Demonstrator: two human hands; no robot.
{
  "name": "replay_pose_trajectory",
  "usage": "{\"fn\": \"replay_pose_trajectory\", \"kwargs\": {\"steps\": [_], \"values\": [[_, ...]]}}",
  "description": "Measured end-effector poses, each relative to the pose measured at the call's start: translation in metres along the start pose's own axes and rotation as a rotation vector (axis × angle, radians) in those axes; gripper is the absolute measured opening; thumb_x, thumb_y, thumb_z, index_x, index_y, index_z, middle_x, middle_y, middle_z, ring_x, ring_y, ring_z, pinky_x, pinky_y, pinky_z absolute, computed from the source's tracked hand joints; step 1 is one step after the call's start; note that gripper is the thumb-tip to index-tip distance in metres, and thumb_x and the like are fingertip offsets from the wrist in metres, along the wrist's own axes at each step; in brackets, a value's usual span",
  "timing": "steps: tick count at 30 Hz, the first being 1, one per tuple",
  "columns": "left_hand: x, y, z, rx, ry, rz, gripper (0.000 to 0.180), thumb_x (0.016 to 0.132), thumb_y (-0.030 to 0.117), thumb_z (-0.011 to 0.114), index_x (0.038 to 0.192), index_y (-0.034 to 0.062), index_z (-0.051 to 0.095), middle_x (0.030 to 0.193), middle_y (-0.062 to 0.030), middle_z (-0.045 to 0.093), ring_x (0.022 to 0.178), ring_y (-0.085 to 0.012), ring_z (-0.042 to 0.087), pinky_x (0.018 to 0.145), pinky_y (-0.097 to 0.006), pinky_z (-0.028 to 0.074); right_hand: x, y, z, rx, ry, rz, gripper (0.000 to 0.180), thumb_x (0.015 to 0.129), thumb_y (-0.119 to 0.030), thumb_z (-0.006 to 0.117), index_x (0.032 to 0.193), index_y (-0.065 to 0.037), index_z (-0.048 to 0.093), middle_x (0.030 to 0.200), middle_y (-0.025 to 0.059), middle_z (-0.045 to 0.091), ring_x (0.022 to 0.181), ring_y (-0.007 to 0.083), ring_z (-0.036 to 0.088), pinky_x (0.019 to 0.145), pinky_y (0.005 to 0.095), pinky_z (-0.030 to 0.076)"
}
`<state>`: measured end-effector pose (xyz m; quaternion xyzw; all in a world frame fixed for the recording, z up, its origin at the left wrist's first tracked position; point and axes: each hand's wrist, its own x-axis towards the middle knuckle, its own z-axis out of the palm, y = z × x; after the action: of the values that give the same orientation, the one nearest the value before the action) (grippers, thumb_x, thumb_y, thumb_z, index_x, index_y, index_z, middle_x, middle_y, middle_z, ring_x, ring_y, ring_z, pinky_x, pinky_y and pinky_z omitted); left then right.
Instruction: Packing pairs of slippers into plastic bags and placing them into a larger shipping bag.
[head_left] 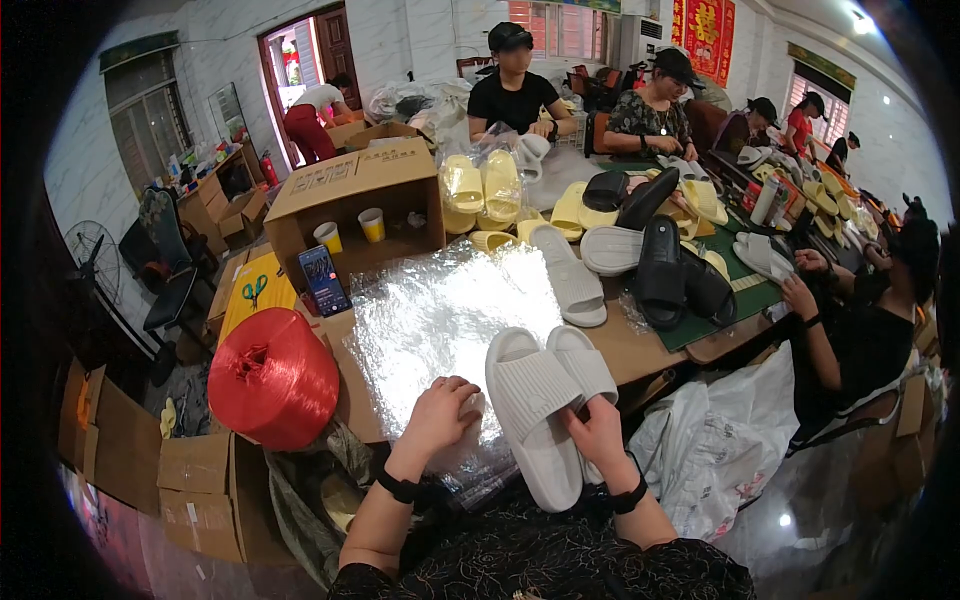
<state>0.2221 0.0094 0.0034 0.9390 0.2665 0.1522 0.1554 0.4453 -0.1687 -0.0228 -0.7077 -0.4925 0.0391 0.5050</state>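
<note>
Clear plastic bags (440, 320) underlie two ribbed white slides (540, 400) in right hand (600, 432).

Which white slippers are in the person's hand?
The stacked white pair at the table's near edge, pinched by the right hand. The other white slippers lie farther back, untouched.

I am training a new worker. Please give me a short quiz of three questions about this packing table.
1. True or false: the right hand holds a pair of white slippers.
2. What does the left hand rest on: A) clear plastic bags, B) the red twine spool, C) the phone?
3. What colour are the slippers bagged beside the cardboard box?

Key: 1 true; 2 A; 3 yellow.
</note>
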Motion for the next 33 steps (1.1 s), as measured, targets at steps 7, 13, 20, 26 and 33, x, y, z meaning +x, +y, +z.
{"fn": "replay_pose_trajectory", "kwargs": {"steps": [7,13,20,26,33], "values": [[0.002,-0.002,0.004,-0.051,0.100,-0.008,0.023,0.085,0.017,0.067,0.106,0.0082,0.070,0.109,-0.0095,0.068,0.104,-0.0317,0.062,0.089,-0.041,0.053,0.001,-0.017,-0.005,0.079,-0.039,-0.019,0.031,0.085,-0.019,0.073,0.109,-0.001,0.064,0.086,0.0228,0.067,0.076,0.0421,0.065,0.065,0.0446,0.051],[0.005,-0.004,-0.001,-0.331,0.297,-0.192,0.020,0.086,0.011,0.064,0.105,0.0066,0.071,0.104,-0.0096,0.069,0.100,-0.0300,0.063,0.084,-0.040,0.054,-0.001,-0.048,-0.008,0.097,-0.399,-0.035,0.029,0.087,-0.023,0.071,0.106,-0.001,0.064,0.087,0.0210,0.066,0.078,0.0403,0.064,0.068,0.0451,0.052],[0.007,-0.012,-0.014,-0.503,0.502,-0.199,0.013,0.090,0.011,0.067,0.097,0.0078,0.077,0.101,-0.0093,0.070,0.096,-0.0246,0.064,0.076,-0.034,0.055,-0.002,-0.036,-0.011,-0.208,-0.514,-0.067,0.038,0.087,-0.031,0.069,0.095,0.005,0.061,0.090,0.0243,0.064,0.084,0.0422,0.063,0.073,0.0497,0.051],[0.006,0.010,-0.030,-0.252,0.541,0.070,0.014,0.087,0.010,0.070,0.098,0.0099,0.078,0.105,-0.0087,0.071,0.101,-0.0280,0.063,0.086,-0.038,0.052,-0.003,-0.039,-0.009,-0.267,-0.490,-0.096,0.037,0.086,-0.030,0.067,0.089,0.006,0.059,0.086,0.0255,0.064,0.081,0.0432,0.063,0.074,0.0508,0.051],[0.005,0.044,-0.030,-0.264,0.394,0.244,0.015,0.086,0.007,0.069,0.099,0.0077,0.077,0.122,-0.0079,0.069,0.127,-0.0331,0.054,0.104,-0.043,0.044,0.014,-0.051,0.012,-0.290,-0.450,-0.103,0.036,0.090,-0.030,0.064,0.092,0.006,0.057,0.083,0.0276,0.064,0.078,0.0443,0.064,0.072,0.0521,0.051]]}}
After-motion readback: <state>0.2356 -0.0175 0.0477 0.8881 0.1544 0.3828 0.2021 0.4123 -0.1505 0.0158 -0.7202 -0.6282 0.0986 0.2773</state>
